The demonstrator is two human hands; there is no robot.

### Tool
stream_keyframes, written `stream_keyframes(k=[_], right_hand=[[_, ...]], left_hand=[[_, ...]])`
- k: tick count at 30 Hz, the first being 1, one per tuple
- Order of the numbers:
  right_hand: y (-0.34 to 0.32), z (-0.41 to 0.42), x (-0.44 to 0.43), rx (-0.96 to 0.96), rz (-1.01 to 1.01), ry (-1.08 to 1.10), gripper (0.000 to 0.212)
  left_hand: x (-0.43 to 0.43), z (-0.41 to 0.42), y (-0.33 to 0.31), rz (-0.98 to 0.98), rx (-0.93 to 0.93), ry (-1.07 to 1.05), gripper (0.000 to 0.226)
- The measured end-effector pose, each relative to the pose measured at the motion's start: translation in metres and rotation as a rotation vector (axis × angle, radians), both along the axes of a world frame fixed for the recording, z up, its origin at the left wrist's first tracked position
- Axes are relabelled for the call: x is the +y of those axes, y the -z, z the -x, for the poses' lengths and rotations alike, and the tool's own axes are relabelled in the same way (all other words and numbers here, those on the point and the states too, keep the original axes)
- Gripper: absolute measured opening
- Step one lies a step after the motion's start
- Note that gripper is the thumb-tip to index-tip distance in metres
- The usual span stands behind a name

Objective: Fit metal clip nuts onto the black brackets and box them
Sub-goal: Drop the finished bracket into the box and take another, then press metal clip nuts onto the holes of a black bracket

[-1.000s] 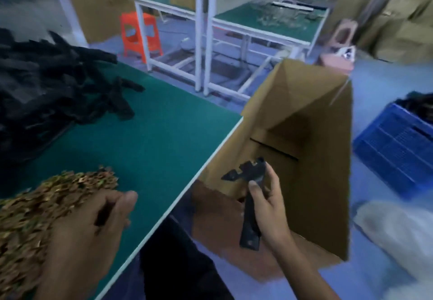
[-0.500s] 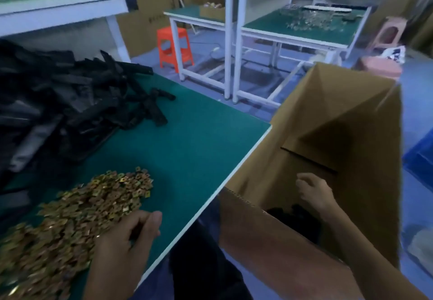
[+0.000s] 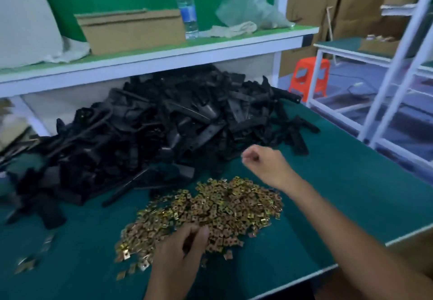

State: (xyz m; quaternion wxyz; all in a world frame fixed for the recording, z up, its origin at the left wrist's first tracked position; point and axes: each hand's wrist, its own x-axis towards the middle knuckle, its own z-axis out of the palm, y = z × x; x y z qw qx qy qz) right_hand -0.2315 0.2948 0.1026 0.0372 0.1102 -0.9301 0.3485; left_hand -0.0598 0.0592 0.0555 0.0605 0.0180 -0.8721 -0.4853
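A heap of black brackets [image 3: 164, 133] fills the back and left of the green table [image 3: 339, 194]. In front of it lies a pile of brass-coloured metal clip nuts [image 3: 222, 208]. My left hand [image 3: 180, 250] sits at the pile's near edge, fingertips curled and pinched down among the clip nuts; the hand hides what they grip. My right hand [image 3: 264, 161] hovers just right of the bracket heap, above the far edge of the clip nuts, fingers loosely curled and holding nothing.
A shelf [image 3: 164, 51] above the heap carries a cardboard box [image 3: 133, 30], a water bottle [image 3: 187, 6] and plastic bags. The packing carton's edge [image 3: 414, 243] shows past the table's right edge. An orange stool [image 3: 309, 77] and white table frames stand at the right.
My right hand dropped the bracket into the carton, came out empty and swung left over the table to the bracket heap. The view turned left with it. My left hand stayed at the clip nuts.
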Motion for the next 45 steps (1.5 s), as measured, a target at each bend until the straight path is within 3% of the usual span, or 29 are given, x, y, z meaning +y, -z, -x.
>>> stream_keyframes(k=[4, 9, 12, 17, 22, 25, 28, 30, 32, 35, 39, 45], right_hand=[[0.012, 0.064, -0.082, -0.186, -0.244, -0.116, 0.037], [0.032, 0.098, -0.135, -0.081, -0.504, 0.097, 0.08], [0.041, 0.107, -0.144, -0.014, -0.588, 0.165, 0.073], [0.034, 0.113, -0.134, -0.099, -0.372, 0.217, 0.053], [0.005, 0.107, -0.093, 0.131, -0.501, 0.131, 0.03], [-0.012, 0.097, -0.062, 0.156, -0.355, 0.17, 0.029], [-0.03, 0.074, -0.038, 0.007, 0.142, 0.134, 0.037], [-0.036, 0.048, -0.028, -0.091, 0.498, 0.109, 0.018], [-0.034, 0.019, -0.019, -0.118, 0.678, 0.093, 0.009], [-0.014, -0.024, -0.01, -0.151, 0.885, 0.06, 0.035], [0.024, -0.082, -0.011, -0.316, 0.959, 0.065, 0.065], [0.067, -0.119, -0.035, -0.353, 0.778, 0.106, 0.062]], left_hand=[[-0.009, 0.001, -0.003, -0.014, -0.024, -0.05, 0.021], [-0.02, 0.008, 0.0, 0.049, -0.015, -0.106, 0.016], [-0.026, 0.012, 0.002, 0.065, 0.011, -0.133, 0.019], [-0.037, 0.017, 0.007, 0.112, 0.023, -0.097, 0.024], [-0.042, 0.021, 0.012, 0.111, 0.037, -0.063, 0.018], [-0.041, 0.028, 0.013, 0.075, 0.013, -0.07, 0.026], [-0.04, 0.034, 0.014, 0.109, 0.066, -0.084, 0.026], [-0.04, 0.037, 0.014, 0.122, 0.07, -0.072, 0.026], [-0.041, 0.04, 0.015, 0.118, 0.088, -0.062, 0.028], [-0.044, 0.041, 0.016, 0.124, 0.139, -0.091, 0.028], [-0.046, 0.047, 0.018, 0.256, 0.113, -0.128, 0.019], [-0.036, 0.064, 0.018, 0.454, 0.187, -0.005, 0.017]])
